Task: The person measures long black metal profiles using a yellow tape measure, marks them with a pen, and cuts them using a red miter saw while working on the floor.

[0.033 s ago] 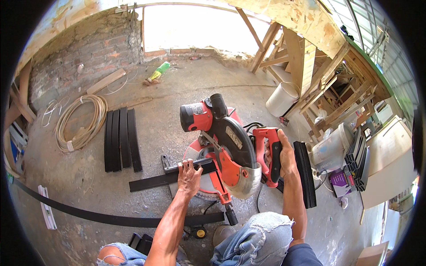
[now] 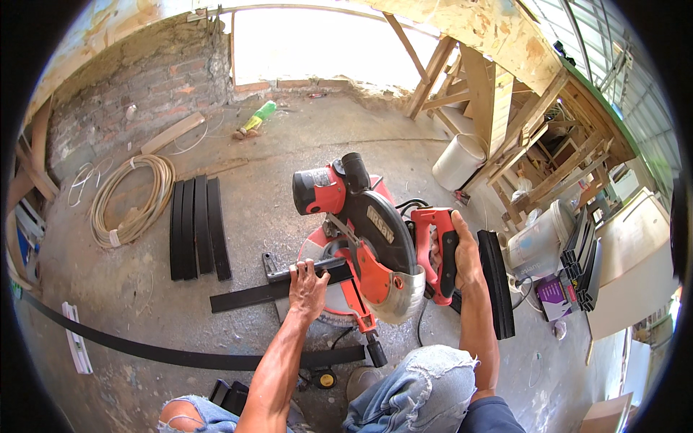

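Note:
A red and black miter saw (image 2: 379, 227) stands on the floor before me, its head raised to the right with a silver lower guard. My right hand (image 2: 466, 249) is wrapped round the saw's red and black handle (image 2: 447, 260). My left hand (image 2: 308, 291) grips a flat black bar (image 2: 249, 297) against the saw's fence (image 2: 289, 268), fingers curled over the fence's top. The bar sticks out to the left of the saw base; its right end lies near the blade guard, where I cannot see clearly.
Cut black bars (image 2: 200, 229) lie at left beside a coiled hose (image 2: 133, 206). A long black strip (image 2: 180, 348) crosses the floor near my feet, by a tape measure (image 2: 327, 379). More black bars (image 2: 498, 285), buckets (image 2: 538, 242) and a purple box (image 2: 554, 297) stand right.

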`<act>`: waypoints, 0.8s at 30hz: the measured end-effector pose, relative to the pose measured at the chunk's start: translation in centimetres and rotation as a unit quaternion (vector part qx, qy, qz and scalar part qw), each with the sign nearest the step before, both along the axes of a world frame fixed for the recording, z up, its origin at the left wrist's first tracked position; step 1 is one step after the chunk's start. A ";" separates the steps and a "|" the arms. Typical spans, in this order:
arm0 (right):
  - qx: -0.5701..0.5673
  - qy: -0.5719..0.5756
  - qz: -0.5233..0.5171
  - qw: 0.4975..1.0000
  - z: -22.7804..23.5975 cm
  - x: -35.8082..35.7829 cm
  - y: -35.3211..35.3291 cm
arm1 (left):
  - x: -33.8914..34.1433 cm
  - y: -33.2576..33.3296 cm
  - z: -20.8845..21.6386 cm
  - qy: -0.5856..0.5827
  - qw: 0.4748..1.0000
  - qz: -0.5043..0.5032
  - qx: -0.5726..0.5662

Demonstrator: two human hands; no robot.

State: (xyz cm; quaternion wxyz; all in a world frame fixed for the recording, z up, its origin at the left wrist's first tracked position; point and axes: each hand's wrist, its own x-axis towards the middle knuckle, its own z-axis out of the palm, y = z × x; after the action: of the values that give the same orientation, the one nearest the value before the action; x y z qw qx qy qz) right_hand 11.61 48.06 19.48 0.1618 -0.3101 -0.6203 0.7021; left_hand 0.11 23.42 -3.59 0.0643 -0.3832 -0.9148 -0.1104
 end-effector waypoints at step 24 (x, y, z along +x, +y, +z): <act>0.007 0.006 -0.008 1.000 -0.4 0.1 0.0 | -0.1 0.0 -0.2 0.011 1.000 -0.006 0.019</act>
State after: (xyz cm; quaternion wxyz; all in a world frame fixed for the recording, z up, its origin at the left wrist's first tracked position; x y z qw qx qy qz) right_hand 11.67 48.02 19.11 0.1733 -0.3097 -0.6218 0.6981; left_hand -0.01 23.39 -3.83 0.0808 -0.3889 -0.9093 -0.1241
